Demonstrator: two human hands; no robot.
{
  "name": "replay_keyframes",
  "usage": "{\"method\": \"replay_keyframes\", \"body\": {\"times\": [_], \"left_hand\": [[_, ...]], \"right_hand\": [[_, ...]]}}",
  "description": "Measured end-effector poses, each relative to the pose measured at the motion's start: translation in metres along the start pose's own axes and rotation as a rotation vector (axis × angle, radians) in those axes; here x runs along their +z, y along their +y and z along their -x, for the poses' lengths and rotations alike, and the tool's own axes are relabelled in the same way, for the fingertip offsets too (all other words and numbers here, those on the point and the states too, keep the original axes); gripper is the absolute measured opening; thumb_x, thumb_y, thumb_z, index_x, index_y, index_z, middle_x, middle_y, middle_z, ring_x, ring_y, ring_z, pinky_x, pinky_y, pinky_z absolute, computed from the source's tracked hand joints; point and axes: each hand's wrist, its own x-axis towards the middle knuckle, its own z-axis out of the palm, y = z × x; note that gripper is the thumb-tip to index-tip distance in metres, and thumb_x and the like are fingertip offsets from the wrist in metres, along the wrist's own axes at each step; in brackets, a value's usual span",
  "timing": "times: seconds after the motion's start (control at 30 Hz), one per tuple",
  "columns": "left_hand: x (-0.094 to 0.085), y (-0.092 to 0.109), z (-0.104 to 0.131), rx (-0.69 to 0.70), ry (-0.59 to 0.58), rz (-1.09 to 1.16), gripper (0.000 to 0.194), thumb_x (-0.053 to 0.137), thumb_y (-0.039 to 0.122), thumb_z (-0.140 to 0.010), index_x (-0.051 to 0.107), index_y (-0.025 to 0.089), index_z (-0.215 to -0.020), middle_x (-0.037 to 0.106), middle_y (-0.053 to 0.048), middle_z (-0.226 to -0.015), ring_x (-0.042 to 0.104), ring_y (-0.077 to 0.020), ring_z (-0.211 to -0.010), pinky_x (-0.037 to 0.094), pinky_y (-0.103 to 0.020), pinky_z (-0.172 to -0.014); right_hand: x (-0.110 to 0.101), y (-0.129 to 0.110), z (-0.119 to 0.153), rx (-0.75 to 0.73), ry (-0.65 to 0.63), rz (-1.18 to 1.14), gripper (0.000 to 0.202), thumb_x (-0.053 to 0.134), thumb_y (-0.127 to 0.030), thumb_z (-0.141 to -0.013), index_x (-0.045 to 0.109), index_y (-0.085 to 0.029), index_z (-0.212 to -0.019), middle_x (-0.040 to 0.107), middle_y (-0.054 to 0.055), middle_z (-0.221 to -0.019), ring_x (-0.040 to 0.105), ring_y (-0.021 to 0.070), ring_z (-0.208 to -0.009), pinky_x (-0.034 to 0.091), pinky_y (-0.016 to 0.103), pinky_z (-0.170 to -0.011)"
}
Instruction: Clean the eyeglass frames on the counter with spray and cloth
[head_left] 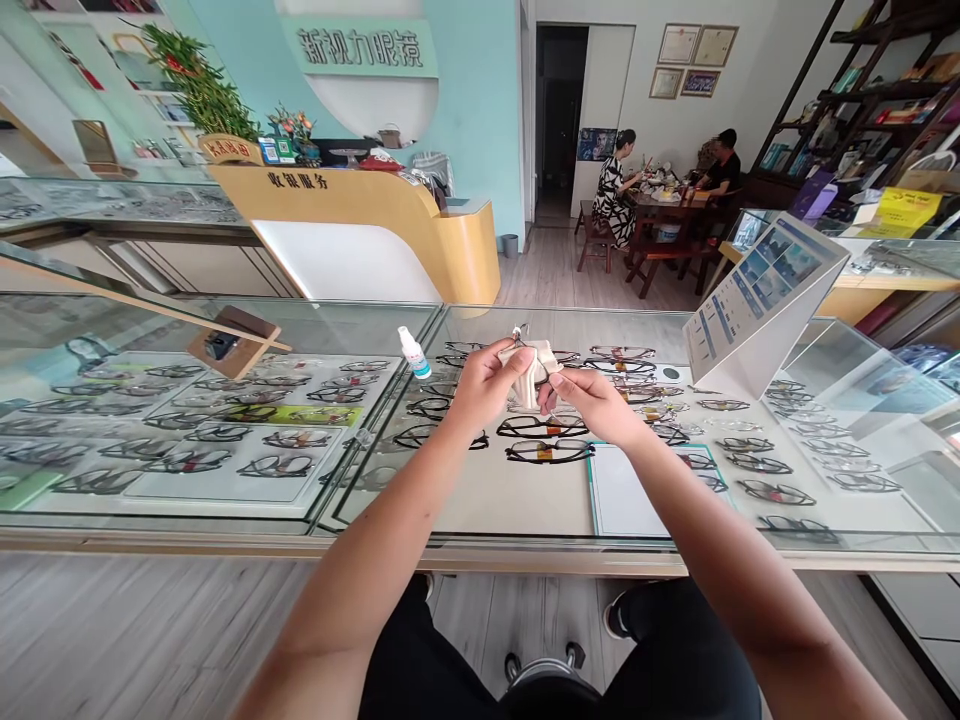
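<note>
Above the glass counter, my left hand (491,380) is closed on a cream cleaning cloth (529,378), its thumb pressed on top. The cloth is folded around a pair of glasses (522,333); a bit of thin dark frame sticks out at the top, and the lenses are mostly covered. My right hand (596,398) pinches the glasses' dark frame at the right side of the cloth. To the left of my hands, a small white spray bottle (415,355) with a blue label stands upright on the glass.
Rows of eyeglasses (551,453) lie inside the glass display counter (465,520). A tilted display card (765,300) stands at right, a wooden-framed mirror (234,342) at left. Two people (619,190) sit at a table beyond, near the reception desk (465,250).
</note>
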Motion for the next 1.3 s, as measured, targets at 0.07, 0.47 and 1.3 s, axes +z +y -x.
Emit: {"method": "replay_keyframes", "body": {"times": [0.07,0.47,1.3], "left_hand": [[-0.004,0.001,-0.002,0.016,-0.042,-0.007,0.063,0.082,0.078,-0.092,0.069,0.018,-0.080,0.055,0.002,-0.068,0.046,-0.0124,-0.063,0.039,-0.027,-0.060],[-0.004,0.000,-0.003,-0.088,-0.176,0.160,0.059,0.109,0.049,-0.067,0.077,0.017,-0.105,0.075,-0.002,-0.087,0.067,-0.0171,-0.077,0.052,-0.026,-0.070],[-0.010,-0.005,-0.006,-0.129,-0.205,0.159,0.056,0.106,0.051,-0.073,0.078,0.016,-0.107,0.077,-0.004,-0.095,0.067,-0.0177,-0.085,0.052,-0.027,-0.077]], "right_hand": [[-0.005,-0.001,0.000,-0.004,-0.001,0.020,0.069,0.061,-0.085,-0.105,0.080,-0.021,-0.088,0.077,0.005,-0.083,0.067,0.0201,-0.080,0.054,0.035,-0.082],[-0.008,0.003,-0.002,-0.011,0.001,0.002,0.070,0.063,-0.085,-0.104,0.081,-0.020,-0.088,0.077,0.006,-0.083,0.068,0.0202,-0.080,0.055,0.035,-0.084],[-0.008,0.002,-0.005,0.015,0.025,-0.025,0.071,0.065,-0.088,-0.100,0.080,-0.021,-0.085,0.075,0.005,-0.079,0.063,0.0189,-0.075,0.053,0.034,-0.079]]}}
